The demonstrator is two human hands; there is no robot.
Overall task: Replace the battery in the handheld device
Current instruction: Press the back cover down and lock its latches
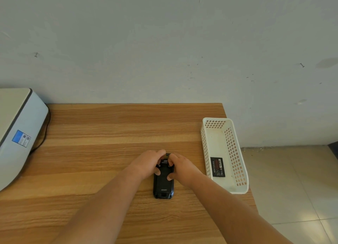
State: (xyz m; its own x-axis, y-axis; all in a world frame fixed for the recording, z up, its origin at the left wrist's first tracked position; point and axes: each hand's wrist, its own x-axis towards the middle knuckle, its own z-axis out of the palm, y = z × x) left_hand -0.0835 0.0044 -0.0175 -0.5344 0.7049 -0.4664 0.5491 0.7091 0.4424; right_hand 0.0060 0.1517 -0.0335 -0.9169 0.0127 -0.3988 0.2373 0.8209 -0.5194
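- The handheld device (163, 184) lies flat on the wooden worktop (102, 134), back side up, near the front edge and a little right of the worktop's middle. It is black, and the word "urovo" is printed low on its back.
- Its long axis runs from 6 o'clock to 12 o'clock, with the printed end nearest the person.
- The left hand (149, 164) comes in from 7 o'clock and rests on the far half of the device. Its fingers are curled over the top left corner and its thumb presses on the back cover, so it is gripping the device.
- The right hand (180, 167) comes in from 5 o'clock and mirrors it. Its fingers are bent over the top right corner and its thumb lies on the back cover, also gripping the device.
- The fingertips of both hands nearly meet at the 12 o'clock end of the device, where a small lighter patch shows between them; what it is cannot be made out.
- A white perforated basket (236, 187) stands at 3 o'clock of the device, near the right edge of the worktop and apart from the hands.
- A flat black battery (217, 167) with a label lies inside the basket, on its floor in the nearer half.
- A white machine (20, 132) with a blue sticker sits at the worktop's left edge, at 9 o'clock and well apart from the device, with a dark cable (43, 134) running down beside it.
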